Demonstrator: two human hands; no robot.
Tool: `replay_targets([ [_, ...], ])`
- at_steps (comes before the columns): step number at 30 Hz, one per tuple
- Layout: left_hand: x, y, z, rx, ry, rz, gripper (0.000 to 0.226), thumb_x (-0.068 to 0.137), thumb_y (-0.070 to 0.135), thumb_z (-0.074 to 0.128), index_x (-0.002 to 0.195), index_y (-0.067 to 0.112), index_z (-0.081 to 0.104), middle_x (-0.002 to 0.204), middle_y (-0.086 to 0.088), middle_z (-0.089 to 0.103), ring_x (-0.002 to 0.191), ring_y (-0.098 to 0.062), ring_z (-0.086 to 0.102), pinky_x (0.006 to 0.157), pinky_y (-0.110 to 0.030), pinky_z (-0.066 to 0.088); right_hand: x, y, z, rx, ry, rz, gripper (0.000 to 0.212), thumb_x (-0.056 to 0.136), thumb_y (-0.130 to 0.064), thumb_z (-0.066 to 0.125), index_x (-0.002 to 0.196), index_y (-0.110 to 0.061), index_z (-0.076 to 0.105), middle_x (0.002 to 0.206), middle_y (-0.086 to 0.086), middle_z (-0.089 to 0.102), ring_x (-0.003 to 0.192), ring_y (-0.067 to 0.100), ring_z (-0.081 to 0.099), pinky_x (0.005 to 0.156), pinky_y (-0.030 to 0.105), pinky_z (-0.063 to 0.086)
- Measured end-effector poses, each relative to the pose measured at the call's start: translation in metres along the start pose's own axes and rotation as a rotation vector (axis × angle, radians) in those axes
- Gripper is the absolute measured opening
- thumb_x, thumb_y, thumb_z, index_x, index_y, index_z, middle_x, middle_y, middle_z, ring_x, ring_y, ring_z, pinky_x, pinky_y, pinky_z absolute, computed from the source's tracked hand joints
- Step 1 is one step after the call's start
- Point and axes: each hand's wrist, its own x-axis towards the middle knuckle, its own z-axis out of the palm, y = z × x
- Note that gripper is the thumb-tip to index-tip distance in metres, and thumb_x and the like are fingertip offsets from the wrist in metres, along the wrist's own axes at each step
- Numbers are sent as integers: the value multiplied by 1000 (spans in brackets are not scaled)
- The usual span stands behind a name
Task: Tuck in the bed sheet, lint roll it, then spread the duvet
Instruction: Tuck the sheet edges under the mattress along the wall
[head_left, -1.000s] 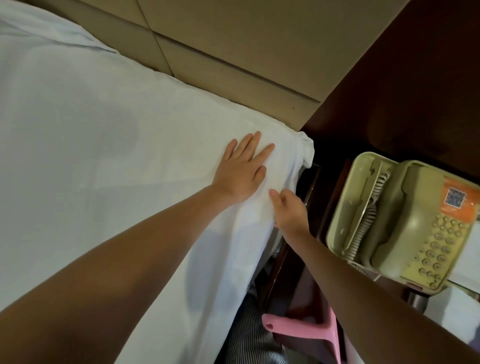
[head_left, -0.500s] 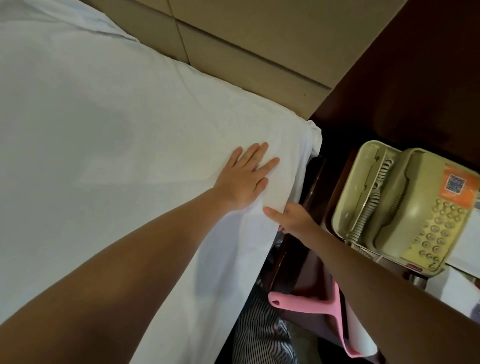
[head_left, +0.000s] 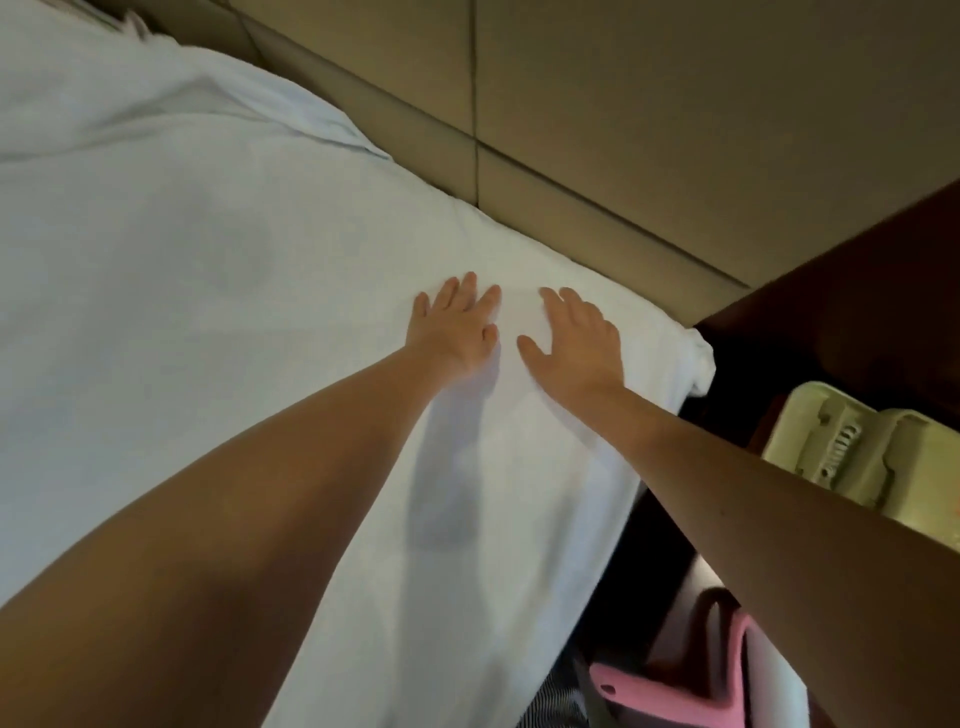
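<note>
Right hand risen beside left hand, fingers splayed flat; smooth white sheet

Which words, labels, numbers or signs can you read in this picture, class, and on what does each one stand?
No text can be read in this picture.
The bed sheet is plain white.
The part of the telephone that shows carries no legible mark.
The pink tool shows no print.

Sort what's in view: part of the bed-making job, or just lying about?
Job: bed sheet; left hand and right hand, both flat on it; pink lint roller, beside the bed.
Lying about: telephone; padded headboard.
</note>
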Motion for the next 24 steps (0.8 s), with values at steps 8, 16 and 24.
replay_targets([
  [8, 67, -144, -62, -81, 81, -302, 56, 101, 34, 19, 151, 16, 1, 159, -5, -3, 146, -21, 0, 116, -43, 5, 127, -118, 22, -153, -200, -229, 59, 101, -41, 25, 151, -26, -2, 159, -1, -5, 146, 17, -4, 117, 37, -5],
  [16, 158, -243, -109, 84, 58, -321, 61, 99, 40, 29, 151, 18, 7, 158, -5, 0, 145, -26, -6, 115, -49, -2, 261, -209, 55, -140, -70, -343, 57, 99, -45, 25, 149, -18, 16, 153, 5, 25, 141, 21, 19, 115, 34, 6],
  [24, 181, -260, -101, 121, 141, -203, 64, 97, 46, 33, 150, 20, 8, 158, -3, 0, 145, -25, -9, 113, -52, -6, 273, -208, 90, -104, 266, -367, 67, 86, -48, 19, 131, -10, 52, 122, 13, 60, 114, 31, 53, 103, 41, 31],
])
